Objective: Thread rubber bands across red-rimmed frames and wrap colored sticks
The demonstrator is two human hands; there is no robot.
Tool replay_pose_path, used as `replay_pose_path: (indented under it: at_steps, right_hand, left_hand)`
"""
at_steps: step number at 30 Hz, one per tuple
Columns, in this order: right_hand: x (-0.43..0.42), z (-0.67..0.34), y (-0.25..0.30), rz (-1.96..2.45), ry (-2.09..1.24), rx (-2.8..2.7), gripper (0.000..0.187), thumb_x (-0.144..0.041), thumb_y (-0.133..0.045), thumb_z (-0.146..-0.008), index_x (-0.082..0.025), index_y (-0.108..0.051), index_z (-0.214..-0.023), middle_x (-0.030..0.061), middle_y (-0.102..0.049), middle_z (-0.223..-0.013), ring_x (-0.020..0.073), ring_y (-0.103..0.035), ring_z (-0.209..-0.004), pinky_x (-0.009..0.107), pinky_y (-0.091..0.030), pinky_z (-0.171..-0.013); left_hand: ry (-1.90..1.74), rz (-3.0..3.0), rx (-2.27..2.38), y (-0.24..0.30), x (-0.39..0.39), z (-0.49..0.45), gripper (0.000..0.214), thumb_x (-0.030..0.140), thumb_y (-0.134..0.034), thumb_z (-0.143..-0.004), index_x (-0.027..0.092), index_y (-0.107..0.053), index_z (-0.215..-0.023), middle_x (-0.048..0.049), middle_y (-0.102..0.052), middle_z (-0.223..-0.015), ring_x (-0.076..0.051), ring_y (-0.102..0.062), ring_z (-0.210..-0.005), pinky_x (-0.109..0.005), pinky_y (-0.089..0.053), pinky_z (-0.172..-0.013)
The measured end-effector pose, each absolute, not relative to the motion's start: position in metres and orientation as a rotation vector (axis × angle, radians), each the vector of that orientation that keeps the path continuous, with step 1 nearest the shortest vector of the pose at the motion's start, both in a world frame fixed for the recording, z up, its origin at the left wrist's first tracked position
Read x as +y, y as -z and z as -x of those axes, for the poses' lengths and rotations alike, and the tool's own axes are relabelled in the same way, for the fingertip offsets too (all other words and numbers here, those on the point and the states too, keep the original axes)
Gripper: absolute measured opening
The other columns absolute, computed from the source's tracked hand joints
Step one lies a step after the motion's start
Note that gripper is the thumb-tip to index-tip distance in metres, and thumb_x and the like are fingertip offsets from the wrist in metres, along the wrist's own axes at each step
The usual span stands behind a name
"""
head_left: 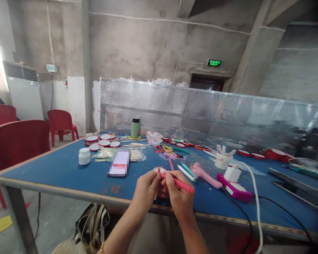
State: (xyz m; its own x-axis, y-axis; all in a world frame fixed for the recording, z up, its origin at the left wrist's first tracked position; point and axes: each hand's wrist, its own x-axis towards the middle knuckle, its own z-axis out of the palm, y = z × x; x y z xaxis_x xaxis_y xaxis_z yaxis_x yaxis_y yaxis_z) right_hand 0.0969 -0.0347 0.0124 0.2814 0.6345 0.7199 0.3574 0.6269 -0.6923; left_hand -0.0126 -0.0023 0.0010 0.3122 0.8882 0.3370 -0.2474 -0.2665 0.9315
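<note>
My right hand [181,194] is closed around a red-pink marker pen [184,185], which slants with its far end toward my left fingertips. My left hand [145,187] is pinched close beside it at the table's front edge. What the left fingers hold is mostly hidden; a pale sliver shows below them. Just beyond my fingertips appears a small round white disc with a red rim [159,169], partly covered by the hands. To the right lie a white marker [186,173] and a teal marker [187,168], next to a pink hot glue gun [205,175].
The blue table [63,171] bears a phone [119,162], a white jar [84,156], a green bottle [135,128], red-rimmed discs [104,143], scissors [159,149] and a cup of pens [224,158]. A purple power strip [235,187] trails cables at right. A perforated metal panel [159,106] stands behind.
</note>
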Motion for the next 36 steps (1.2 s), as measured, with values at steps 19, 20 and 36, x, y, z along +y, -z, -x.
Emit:
replay_pose_path:
  at_steps: [19, 20, 36]
  right_hand:
    - [-0.0349, -0.0969, -0.0126, 0.991, -0.171, -1.336, 0.028, -0.039, -0.06, -0.091, -0.019, -0.064, -0.073, -0.001, -0.064, -0.057, 0.0117, -0.056, -0.043, 0.02, -0.049, -0.041]
    - [-0.0349, -0.0969, -0.0123, 0.99, -0.175, -1.333, 0.028, -0.04, -0.06, -0.091, -0.019, -0.064, -0.073, -0.001, -0.064, -0.057, 0.0117, -0.056, -0.042, 0.02, -0.049, -0.041]
    - [-0.033, -0.0978, -0.0115, 0.988, -0.158, -1.351, 0.026, -0.037, -0.06, -0.092, -0.019, -0.064, -0.074, -0.0009, -0.064, -0.058, 0.0119, -0.057, -0.044, 0.021, -0.05, -0.043]
  left_hand:
    - [-1.272, -1.499, 0.683, 0.0006, -0.002, 0.0139, 0.041, 0.057, -0.056, -0.085, 0.018, -0.055, -0.07, 0.001, -0.057, -0.061, -0.014, -0.057, -0.052, -0.025, -0.052, -0.049]
    - [-1.268, -1.49, 0.677, 0.0004, -0.0021, 0.0138, 0.042, 0.057, -0.057, -0.085, 0.018, -0.054, -0.069, 0.0012, -0.057, -0.06, -0.014, -0.057, -0.051, -0.025, -0.052, -0.049]
    - [-1.257, -1.478, 0.673, 0.0005, -0.0015, 0.0135, 0.041, 0.058, -0.056, -0.084, 0.018, -0.056, -0.073, 0.0009, -0.058, -0.062, -0.014, -0.056, -0.052, -0.025, -0.052, -0.051]
